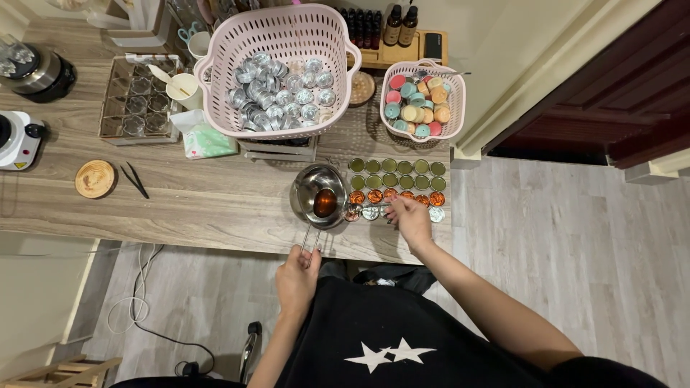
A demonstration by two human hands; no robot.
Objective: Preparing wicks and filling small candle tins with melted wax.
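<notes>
My left hand (298, 275) grips the long handle of a small steel pouring pot (318, 195) that holds amber liquid. The pot is tilted over the near row of small round tins (370, 213). My right hand (411, 218) rests at that near row, fingers on a thin metal tool or a tin; which one I cannot tell. Behind it lie a row of tins filled with orange wax (397, 195) and two rows filled with green wax (397, 172).
A large pink basket (215, 100) holds several empty silver tins. A smaller pink basket (453, 108) holds coloured lidded tins. A hot plate (16, 140), a wooden coaster (94, 178), tweezers (135, 179) and a tissue pack (205, 140) lie on the wooden table (201, 208).
</notes>
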